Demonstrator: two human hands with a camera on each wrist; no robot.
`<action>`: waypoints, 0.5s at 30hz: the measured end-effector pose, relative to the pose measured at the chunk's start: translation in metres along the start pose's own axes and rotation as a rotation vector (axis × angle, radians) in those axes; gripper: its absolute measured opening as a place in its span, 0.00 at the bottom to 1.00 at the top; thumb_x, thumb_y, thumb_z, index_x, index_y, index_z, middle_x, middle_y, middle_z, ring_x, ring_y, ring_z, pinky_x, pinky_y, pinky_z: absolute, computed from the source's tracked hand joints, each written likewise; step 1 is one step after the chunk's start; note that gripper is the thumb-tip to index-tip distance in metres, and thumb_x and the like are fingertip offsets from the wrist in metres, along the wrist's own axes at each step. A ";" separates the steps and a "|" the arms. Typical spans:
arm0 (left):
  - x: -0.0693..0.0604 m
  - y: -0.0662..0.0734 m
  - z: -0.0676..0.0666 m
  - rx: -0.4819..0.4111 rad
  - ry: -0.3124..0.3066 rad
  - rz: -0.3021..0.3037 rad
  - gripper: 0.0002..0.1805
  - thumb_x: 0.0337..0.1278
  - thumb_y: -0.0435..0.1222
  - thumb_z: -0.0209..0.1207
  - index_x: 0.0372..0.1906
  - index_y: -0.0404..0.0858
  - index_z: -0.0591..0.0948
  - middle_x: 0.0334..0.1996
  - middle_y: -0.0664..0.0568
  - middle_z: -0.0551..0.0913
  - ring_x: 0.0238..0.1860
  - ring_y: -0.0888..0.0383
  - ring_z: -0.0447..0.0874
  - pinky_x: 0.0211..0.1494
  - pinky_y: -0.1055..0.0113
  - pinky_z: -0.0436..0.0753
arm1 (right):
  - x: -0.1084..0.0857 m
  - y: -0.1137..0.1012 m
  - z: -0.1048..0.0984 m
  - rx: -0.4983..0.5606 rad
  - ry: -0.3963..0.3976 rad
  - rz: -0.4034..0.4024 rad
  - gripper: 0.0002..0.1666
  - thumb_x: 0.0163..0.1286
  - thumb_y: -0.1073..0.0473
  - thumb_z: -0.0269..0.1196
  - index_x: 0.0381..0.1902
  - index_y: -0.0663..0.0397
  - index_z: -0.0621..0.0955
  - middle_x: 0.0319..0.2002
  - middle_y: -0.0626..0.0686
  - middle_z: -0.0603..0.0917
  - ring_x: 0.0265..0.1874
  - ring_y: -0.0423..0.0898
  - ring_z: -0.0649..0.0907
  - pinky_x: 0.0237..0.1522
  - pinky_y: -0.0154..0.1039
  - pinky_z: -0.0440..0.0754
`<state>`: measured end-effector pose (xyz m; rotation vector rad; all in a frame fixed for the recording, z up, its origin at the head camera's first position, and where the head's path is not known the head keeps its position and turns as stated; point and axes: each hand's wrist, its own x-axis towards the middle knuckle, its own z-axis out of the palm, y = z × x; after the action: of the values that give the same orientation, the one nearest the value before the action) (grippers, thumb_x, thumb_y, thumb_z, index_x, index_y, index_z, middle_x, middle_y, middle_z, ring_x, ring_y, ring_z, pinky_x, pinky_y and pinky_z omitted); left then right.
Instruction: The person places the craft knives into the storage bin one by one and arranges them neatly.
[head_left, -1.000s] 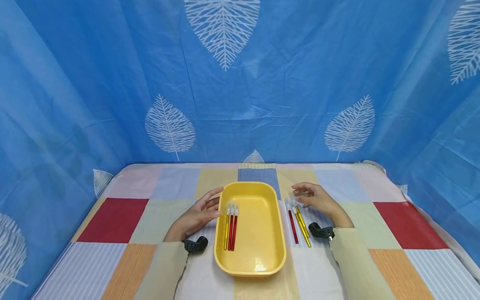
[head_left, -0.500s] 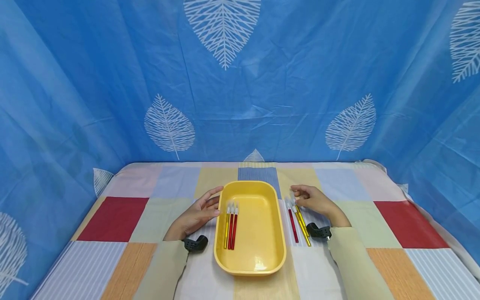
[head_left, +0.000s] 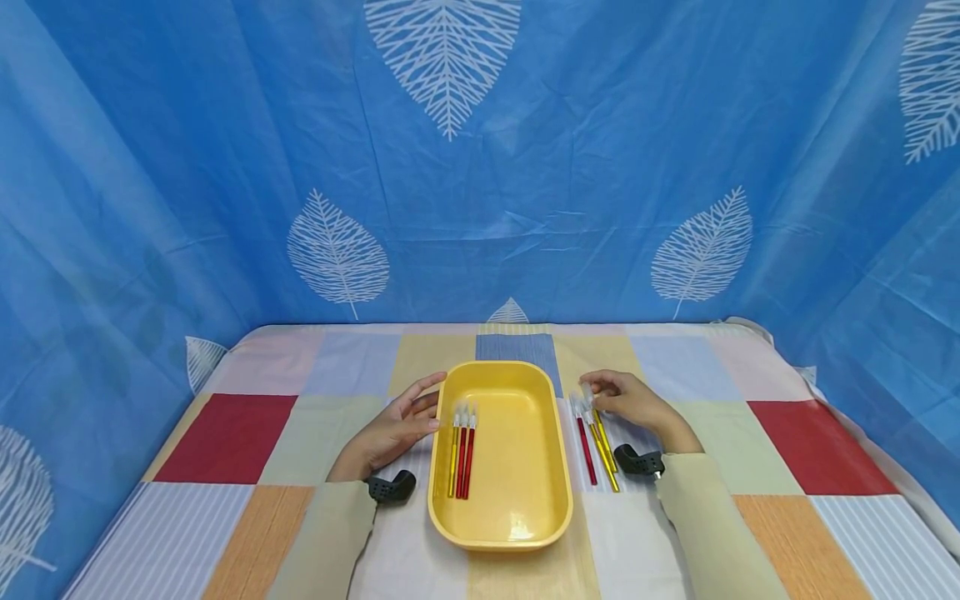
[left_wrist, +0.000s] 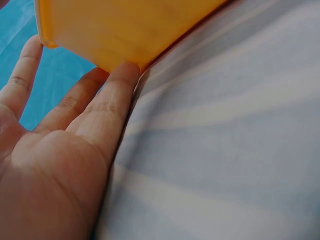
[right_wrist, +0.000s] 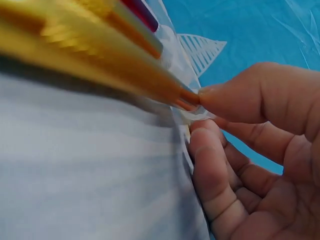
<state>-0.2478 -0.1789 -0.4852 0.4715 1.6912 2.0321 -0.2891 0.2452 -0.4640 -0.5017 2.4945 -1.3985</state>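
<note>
A yellow tray (head_left: 521,508) stands in the middle of the head view, holding a gold craft knife (head_left: 453,462) and two red ones, all with clear caps. Straight fingers of my left hand (head_left: 390,433) touch the tray's left wall; the left wrist view shows the fingertips against it. On the cloth right of the tray lie a red craft knife (head_left: 587,450) and two gold ones. My right hand (head_left: 637,408) pinches the clear-capped end of the rightmost gold craft knife (right_wrist: 115,65) between thumb and fingers. Part of that cap is hidden by the fingers.
A patchwork cloth (head_left: 255,442) covers the table. Blue curtain (head_left: 480,208) with white leaf prints hangs behind and at both sides. A black wrist strap (head_left: 637,461) sits on the right wrist, another (head_left: 392,487) on the left.
My right hand has lowered slightly to the gold craft knife and its fingers have closed on the capped end. The left hand and the tray have stayed in place.
</note>
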 end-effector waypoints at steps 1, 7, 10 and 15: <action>0.000 0.000 0.000 0.000 0.003 -0.003 0.47 0.74 0.27 0.62 0.88 0.37 0.50 0.84 0.31 0.56 0.82 0.42 0.64 0.74 0.62 0.78 | 0.000 0.000 0.000 0.008 -0.001 0.008 0.27 0.73 0.70 0.62 0.67 0.78 0.76 0.48 0.63 0.81 0.41 0.49 0.75 0.39 0.34 0.79; 0.000 0.001 0.002 -0.003 0.009 -0.015 0.47 0.74 0.26 0.61 0.88 0.37 0.50 0.84 0.32 0.57 0.81 0.42 0.64 0.74 0.62 0.78 | -0.003 -0.001 -0.004 0.055 -0.011 0.042 0.30 0.75 0.71 0.61 0.72 0.78 0.72 0.50 0.64 0.81 0.41 0.48 0.78 0.40 0.36 0.81; 0.000 0.000 0.002 -0.002 0.005 -0.014 0.47 0.75 0.26 0.61 0.88 0.37 0.49 0.84 0.32 0.56 0.82 0.41 0.64 0.74 0.62 0.78 | -0.004 -0.002 -0.006 0.081 -0.020 0.034 0.31 0.76 0.70 0.61 0.73 0.77 0.71 0.49 0.63 0.81 0.41 0.46 0.80 0.41 0.36 0.83; 0.000 0.001 0.001 -0.003 0.000 -0.011 0.47 0.75 0.27 0.62 0.89 0.38 0.50 0.84 0.32 0.56 0.82 0.41 0.64 0.74 0.63 0.78 | -0.003 -0.001 -0.010 0.154 -0.040 0.017 0.32 0.77 0.72 0.59 0.75 0.79 0.67 0.49 0.66 0.80 0.38 0.45 0.83 0.43 0.36 0.88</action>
<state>-0.2473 -0.1782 -0.4843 0.4602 1.6870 2.0267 -0.2894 0.2538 -0.4577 -0.4704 2.3311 -1.5436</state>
